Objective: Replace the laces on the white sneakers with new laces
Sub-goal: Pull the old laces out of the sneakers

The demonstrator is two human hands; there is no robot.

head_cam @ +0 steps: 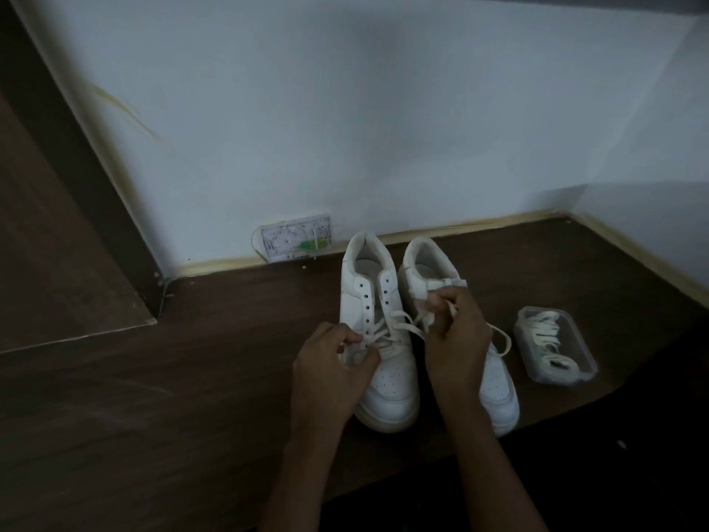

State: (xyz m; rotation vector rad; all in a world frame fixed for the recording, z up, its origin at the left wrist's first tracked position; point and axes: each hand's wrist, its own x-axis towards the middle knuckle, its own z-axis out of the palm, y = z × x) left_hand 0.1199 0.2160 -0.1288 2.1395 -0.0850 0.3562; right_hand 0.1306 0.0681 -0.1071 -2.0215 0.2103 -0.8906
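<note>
At centre frame, the left hand (332,359) pinches a lace (387,332) low on the left sneaker (383,339), upper eyelets already bare. The right hand (456,332) grips its loose end. At right, new laces (552,339) wait boxed.

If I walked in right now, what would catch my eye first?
A pair of white sneakers on the dark floor by the wall, with both hands working a lace on the left shoe: left hand, right hand. To their right sits a clear plastic box holding white laces.
</note>
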